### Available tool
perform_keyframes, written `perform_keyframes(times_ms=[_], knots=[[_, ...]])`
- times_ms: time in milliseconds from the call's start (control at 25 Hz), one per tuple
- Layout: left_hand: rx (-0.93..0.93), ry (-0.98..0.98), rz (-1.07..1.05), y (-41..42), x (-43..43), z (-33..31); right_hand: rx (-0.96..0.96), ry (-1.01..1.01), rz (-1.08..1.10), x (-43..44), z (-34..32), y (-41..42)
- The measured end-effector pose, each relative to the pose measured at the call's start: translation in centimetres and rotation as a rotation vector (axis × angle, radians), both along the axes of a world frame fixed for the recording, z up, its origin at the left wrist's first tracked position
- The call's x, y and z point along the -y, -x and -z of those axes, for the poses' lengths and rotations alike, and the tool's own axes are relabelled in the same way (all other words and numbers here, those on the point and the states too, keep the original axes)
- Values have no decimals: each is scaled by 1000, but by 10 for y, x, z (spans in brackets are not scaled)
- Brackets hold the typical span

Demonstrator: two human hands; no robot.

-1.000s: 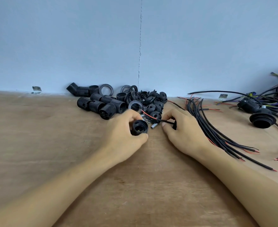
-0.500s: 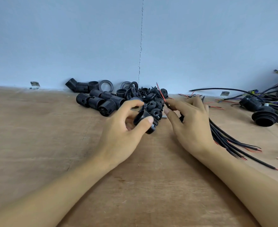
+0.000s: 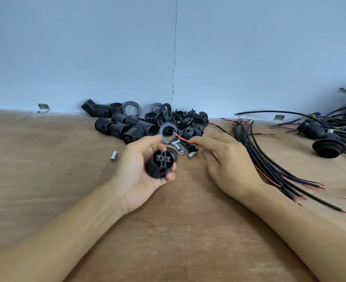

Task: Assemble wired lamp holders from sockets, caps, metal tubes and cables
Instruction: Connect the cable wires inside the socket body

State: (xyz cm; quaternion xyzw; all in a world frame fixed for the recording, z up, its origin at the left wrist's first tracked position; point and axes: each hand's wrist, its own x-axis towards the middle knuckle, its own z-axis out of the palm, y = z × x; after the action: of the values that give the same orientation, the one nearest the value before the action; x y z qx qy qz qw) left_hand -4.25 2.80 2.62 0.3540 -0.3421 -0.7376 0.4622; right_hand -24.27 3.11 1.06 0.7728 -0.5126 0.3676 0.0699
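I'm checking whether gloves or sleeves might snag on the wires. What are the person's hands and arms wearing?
Nothing that shows. The left hand and the right hand are bare: no gloves, rings or watch visible. Both forearms are uncovered from the wrists to the picture's lower edge, with no sleeve, cuff or bracelet in view. The fingers carry no tape or guards.

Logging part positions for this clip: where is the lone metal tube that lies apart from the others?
In the head view, the lone metal tube lies on the wooden table, left of the left hand and in front of the black sockets.
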Motion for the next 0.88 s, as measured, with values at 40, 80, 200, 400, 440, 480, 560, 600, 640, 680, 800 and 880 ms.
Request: perform_keyframes(times_ms=[40, 80, 200, 400, 440, 480, 560, 600, 640, 680, 800, 880], knots=[[42, 7, 11, 1, 0, 0, -22, -17, -28, 0, -1, 1], [79, 23, 24, 3, -1, 0, -62, -14, -38, -1, -1, 1], [185, 73, 16, 8, -1, 2, -142, 39, -28, 0, -1, 0], [317, 126, -54, 11, 2, 5, -83, 36, -74, 5, 0, 4], [314, 117, -68, 11, 3, 5, -76, 34, -86, 5, 1, 3], [300, 104, -77, 10, 3, 5, -62, 36, -88, 5, 3, 2], [257, 75, -73, 10, 5, 5, -20, 66, -57, 5, 3, -2], [222, 51, -65, 10, 6, 4, -6, 88, -31, 5, 2, -3], [178, 18, -60, 9, 7, 3, -2, 114, -20, 3, -1, -3], [129, -13, -58, 8, 8, 3, 6, 141, -41, 1, -2, -4], [82, -9, -37, 6, 9, 4, 224, -29, -148, -7, -3, -13], [147, 84, -35, 7, 8, 9, 577, -413, -202, -11, -5, -24]])
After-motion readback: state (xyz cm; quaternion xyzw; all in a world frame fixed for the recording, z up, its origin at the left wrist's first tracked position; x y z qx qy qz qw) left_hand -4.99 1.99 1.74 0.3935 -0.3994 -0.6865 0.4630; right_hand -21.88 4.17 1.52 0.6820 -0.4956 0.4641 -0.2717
